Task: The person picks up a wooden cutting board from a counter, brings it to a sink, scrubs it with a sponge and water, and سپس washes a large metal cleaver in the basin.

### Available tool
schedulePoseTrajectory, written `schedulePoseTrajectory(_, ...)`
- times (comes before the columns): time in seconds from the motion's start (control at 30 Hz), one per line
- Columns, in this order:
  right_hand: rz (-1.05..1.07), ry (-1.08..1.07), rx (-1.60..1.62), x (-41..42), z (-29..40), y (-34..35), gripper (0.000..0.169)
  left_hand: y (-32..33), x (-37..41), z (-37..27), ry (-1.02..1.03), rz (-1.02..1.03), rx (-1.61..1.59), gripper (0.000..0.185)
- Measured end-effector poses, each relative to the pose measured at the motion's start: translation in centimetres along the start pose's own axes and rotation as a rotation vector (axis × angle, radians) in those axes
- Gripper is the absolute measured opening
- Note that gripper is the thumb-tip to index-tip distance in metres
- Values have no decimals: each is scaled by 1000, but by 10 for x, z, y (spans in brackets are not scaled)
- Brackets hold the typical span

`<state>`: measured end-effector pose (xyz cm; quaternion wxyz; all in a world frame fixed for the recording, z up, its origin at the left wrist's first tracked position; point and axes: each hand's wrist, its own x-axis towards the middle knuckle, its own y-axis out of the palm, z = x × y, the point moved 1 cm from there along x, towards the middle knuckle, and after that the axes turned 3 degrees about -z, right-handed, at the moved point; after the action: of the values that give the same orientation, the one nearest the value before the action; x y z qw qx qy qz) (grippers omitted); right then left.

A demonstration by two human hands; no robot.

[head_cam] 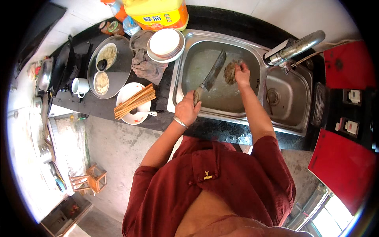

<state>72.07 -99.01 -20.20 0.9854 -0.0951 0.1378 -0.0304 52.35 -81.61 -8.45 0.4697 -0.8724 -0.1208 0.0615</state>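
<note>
A kitchen knife [215,71] with a dark, broad blade slants over the large basin of the steel sink [192,71]. My left hand [187,109] is wrapped around its handle, near the basin's front rim. In my right hand [242,74] is a brown, fibrous scrubber [229,72], pinched by the fingers at its right side. The scrubber is to the right of the blade, apart from it. Cloudy-looking water [219,102] lies in the basin.
A faucet [299,49] arches behind the small basin [291,86]. Left of the sink are stacked bowls [165,41], a grey rag [148,65], a bowl [125,99] with chopsticks [134,102] across it, a round tray [118,80] and a white mug [80,86]. A yellow oil jug [157,14] stands behind.
</note>
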Motion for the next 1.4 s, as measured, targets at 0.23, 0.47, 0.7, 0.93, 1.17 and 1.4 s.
schedulePoseTrajectory(0.23, 161, 642, 472, -68, 55, 16, 47, 4, 10, 0, 233, 23, 355, 54)
schedulePoseTrajectory(0.47, 320, 518, 761, -57, 12, 21, 41, 5, 2, -12, 192, 66, 12, 48)
schedulePoseTrajectory(0.7, 572, 474, 656, -44, 2, 24, 37, 30, 4, 5, -467, 618, -1003, 28)
schedulePoseTrajectory(0.93, 287, -234, -1112, -8, -91, -3, 51, 20, 1, 23, -440, 522, -781, 21)
schedulePoseTrajectory(1.17, 315, -171, -427, -36, -29, -16, 55, 29, 5, 33, -419, 575, -540, 26)
schedulePoseTrajectory(1.4, 356, -854, -274, -116, 59, -6, 49, 27, 14, -9, -349, 672, -469, 19)
